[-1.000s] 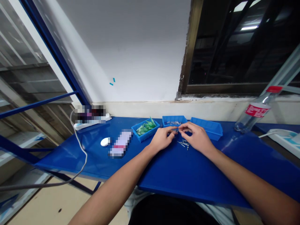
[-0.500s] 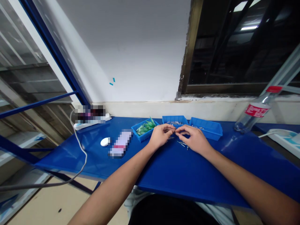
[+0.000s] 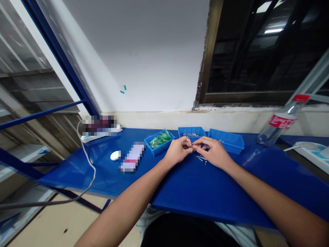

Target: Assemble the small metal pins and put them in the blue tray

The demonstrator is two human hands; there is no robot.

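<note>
My left hand [image 3: 179,150] and my right hand [image 3: 211,150] meet fingertip to fingertip above the blue table, both closed in a pinch. Whatever lies between the fingertips is too small and too hidden to name. Just below my right fingers, several thin metal screws [image 3: 201,158] lie loose on the tabletop. Behind the hands stands a blue bin [image 3: 191,131] with more silvery screws. Left of it, another blue bin [image 3: 159,141] holds green plastic pieces. A third blue bin [image 3: 228,141] sits behind my right hand, with a few small parts partly visible inside.
A blurred phone-like slab [image 3: 133,157] and a white round object [image 3: 115,155] lie on the left of the table [image 3: 190,192]. A bottle with a red cap [image 3: 279,121] stands at the right. Power strips [image 3: 102,133] with cables rest at both ends.
My left fingers have shifted and closed in against my right fingertips, the left thumb moving right. The screws that showed under my left hand are now hidden. The bins have stayed put.
</note>
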